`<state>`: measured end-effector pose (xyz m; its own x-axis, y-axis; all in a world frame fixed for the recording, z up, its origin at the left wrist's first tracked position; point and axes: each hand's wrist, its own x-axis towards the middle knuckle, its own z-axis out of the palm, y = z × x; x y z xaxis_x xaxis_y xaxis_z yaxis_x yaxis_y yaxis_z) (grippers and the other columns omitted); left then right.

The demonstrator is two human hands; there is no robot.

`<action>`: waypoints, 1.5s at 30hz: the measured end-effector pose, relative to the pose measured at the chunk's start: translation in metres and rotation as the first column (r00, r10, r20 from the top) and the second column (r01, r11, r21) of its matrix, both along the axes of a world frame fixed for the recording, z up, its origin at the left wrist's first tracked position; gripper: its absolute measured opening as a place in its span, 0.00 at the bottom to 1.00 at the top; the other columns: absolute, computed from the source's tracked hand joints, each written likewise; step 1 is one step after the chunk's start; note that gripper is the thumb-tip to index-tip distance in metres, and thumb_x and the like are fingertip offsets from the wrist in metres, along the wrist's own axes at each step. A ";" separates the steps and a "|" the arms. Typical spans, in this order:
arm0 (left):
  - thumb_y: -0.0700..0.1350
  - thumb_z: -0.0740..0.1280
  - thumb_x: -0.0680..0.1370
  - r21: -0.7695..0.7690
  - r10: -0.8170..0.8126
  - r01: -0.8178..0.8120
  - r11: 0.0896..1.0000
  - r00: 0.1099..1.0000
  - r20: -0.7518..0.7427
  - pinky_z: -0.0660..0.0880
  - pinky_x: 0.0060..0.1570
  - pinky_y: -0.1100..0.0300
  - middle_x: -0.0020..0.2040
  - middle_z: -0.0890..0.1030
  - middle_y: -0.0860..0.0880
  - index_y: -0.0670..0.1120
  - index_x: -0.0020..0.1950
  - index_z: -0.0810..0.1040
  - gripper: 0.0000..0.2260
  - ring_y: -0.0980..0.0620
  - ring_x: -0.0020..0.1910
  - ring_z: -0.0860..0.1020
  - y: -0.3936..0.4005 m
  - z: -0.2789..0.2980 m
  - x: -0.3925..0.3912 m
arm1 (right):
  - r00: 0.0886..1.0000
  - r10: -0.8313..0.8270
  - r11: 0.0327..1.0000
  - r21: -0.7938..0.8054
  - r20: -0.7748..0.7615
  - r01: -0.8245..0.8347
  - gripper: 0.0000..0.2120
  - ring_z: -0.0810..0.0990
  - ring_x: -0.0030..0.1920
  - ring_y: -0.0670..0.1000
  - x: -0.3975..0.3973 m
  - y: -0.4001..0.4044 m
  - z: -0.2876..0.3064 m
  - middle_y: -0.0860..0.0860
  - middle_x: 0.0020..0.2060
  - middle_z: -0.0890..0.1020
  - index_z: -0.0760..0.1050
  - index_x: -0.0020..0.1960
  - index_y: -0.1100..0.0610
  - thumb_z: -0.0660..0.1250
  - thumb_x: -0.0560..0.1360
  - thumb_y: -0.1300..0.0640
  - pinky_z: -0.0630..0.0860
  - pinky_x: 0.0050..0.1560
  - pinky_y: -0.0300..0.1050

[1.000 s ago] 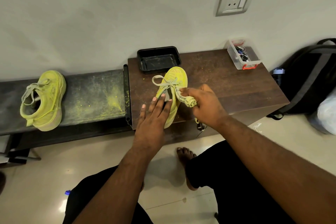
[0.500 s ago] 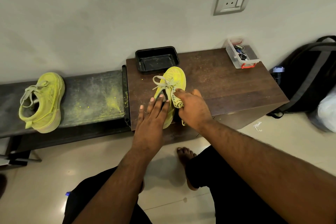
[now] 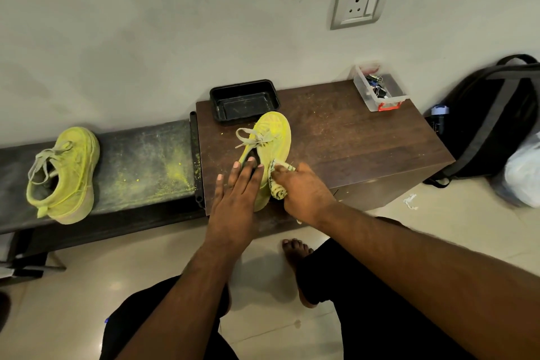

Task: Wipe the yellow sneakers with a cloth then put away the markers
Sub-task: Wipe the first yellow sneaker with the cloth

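Observation:
A yellow sneaker (image 3: 273, 133) lies on the brown wooden cabinet top (image 3: 350, 137), toe toward the wall. My left hand (image 3: 235, 199) presses flat on its heel and opening with straight fingers. My right hand (image 3: 304, 193) grips a rolled, yellow-stained cloth (image 3: 277, 181) against the sneaker's right side near the heel. The second yellow sneaker (image 3: 65, 174) sits at the left on a dark bench (image 3: 140, 161) dusted with yellow powder. No markers are visible.
A black tray (image 3: 244, 101) stands behind the sneaker by the wall. A clear box (image 3: 380, 90) of clips sits at the cabinet's back right. A black backpack (image 3: 491, 117) and a white bag (image 3: 526, 169) lie on the floor at right. My bare foot (image 3: 296, 251) is below the cabinet.
My right hand has drawn the cloth back along the sneaker's right side, from near the laces toward the heel. My left hand stays pressed on the sneaker.

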<state>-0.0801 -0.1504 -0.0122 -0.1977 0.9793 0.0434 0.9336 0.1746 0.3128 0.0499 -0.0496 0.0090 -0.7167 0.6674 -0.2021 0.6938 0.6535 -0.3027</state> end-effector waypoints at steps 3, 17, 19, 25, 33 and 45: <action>0.35 0.62 0.72 -0.005 -0.036 0.036 0.999 0.999 0.001 0.34 0.72 0.53 0.78 0.44 0.56 0.53 0.78 0.48 0.39 0.58 0.74 0.36 -0.002 0.005 -0.009 | 0.972 -0.045 0.964 -0.264 -0.231 -0.018 0.26 0.75 0.49 0.46 0.024 0.001 0.003 0.53 0.53 0.82 0.75 0.65 0.53 0.62 0.70 0.70 0.70 0.46 0.31; 0.50 0.51 0.71 0.016 -0.059 0.062 0.998 0.986 -0.158 0.37 0.74 0.52 0.78 0.54 0.48 0.45 0.78 0.54 0.34 0.52 0.77 0.49 0.002 0.019 -0.012 | 0.793 -0.517 0.855 -0.240 -0.323 0.460 0.29 0.74 0.48 0.52 0.001 0.009 0.010 0.53 0.48 0.73 0.70 0.70 0.49 0.61 0.70 0.64 0.74 0.55 0.43; 0.52 0.47 0.70 0.016 -0.017 0.019 1.000 0.987 -0.160 0.37 0.73 0.52 0.78 0.50 0.47 0.44 0.78 0.50 0.36 0.52 0.77 0.45 0.007 0.014 -0.004 | 0.880 -0.399 0.915 -0.164 -0.258 0.367 0.30 0.72 0.54 0.54 -0.005 -0.005 0.011 0.54 0.54 0.73 0.67 0.72 0.49 0.62 0.71 0.63 0.72 0.59 0.44; 0.50 0.55 0.73 -0.036 -0.014 0.009 0.999 0.990 -0.144 0.37 0.75 0.53 0.79 0.42 0.48 0.45 0.78 0.43 0.36 0.53 0.76 0.39 0.009 0.010 -0.005 | 0.993 -0.031 0.980 0.200 0.112 0.008 0.31 0.60 0.72 0.55 -0.012 -0.013 0.000 0.51 0.76 0.60 0.56 0.76 0.56 0.61 0.75 0.59 0.63 0.68 0.53; 0.46 0.60 0.74 -0.055 -0.014 0.007 0.998 0.992 -0.129 0.35 0.73 0.55 0.79 0.42 0.49 0.46 0.78 0.43 0.38 0.53 0.77 0.39 0.007 0.013 -0.005 | 0.951 -0.185 0.954 0.279 0.248 0.112 0.30 0.64 0.68 0.56 0.003 0.034 0.004 0.49 0.76 0.60 0.57 0.76 0.55 0.61 0.75 0.61 0.68 0.62 0.56; 0.45 0.59 0.75 -0.074 -0.004 -0.003 0.997 0.995 -0.102 0.37 0.74 0.55 0.79 0.43 0.50 0.46 0.78 0.42 0.36 0.54 0.77 0.40 0.009 0.015 -0.005 | 0.946 -0.184 0.940 0.330 0.266 0.090 0.26 0.68 0.64 0.57 -0.008 0.018 0.004 0.51 0.71 0.67 0.62 0.72 0.56 0.62 0.76 0.61 0.73 0.54 0.54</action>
